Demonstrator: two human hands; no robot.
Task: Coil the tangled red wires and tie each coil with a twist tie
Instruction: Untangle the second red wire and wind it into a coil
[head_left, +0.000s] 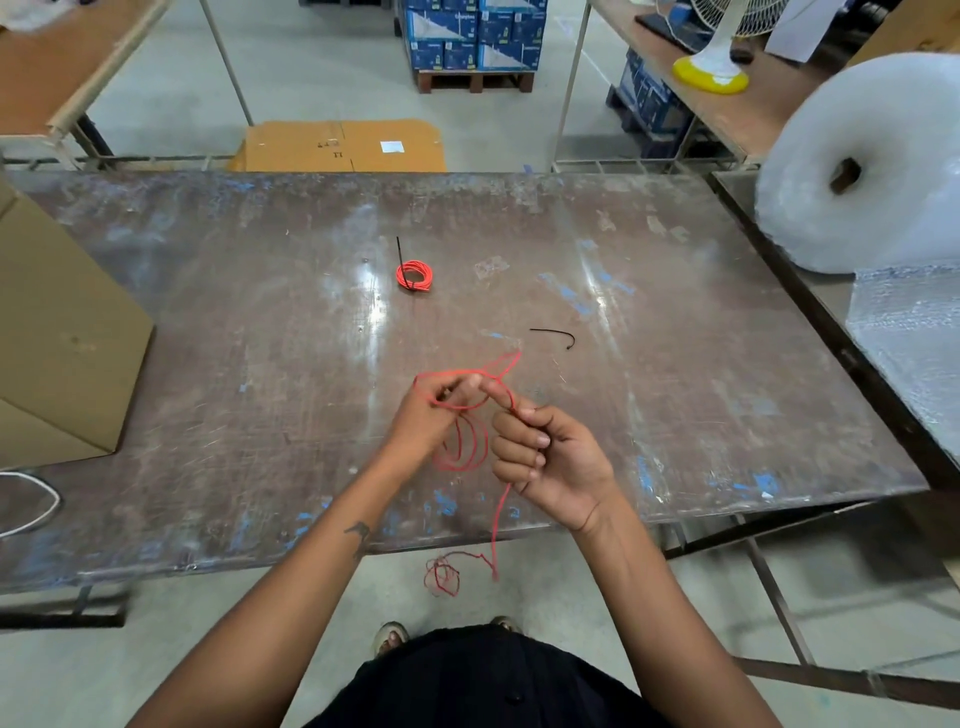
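At table (208, 364) front edge: red wire (462, 447), looped, pinched by left hand (431, 415) and gripped in curled right hand (545, 457); tail trails toward 6 o'clock. At 12 o'clock: tied coil (414, 275), flat. At 1 o'clock: black tie (553, 334), lying 9-to-3.

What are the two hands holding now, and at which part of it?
Both hold the same red wire. The left hand grips its small loops near the top; the right hand pinches the strand that trails down past the table edge.
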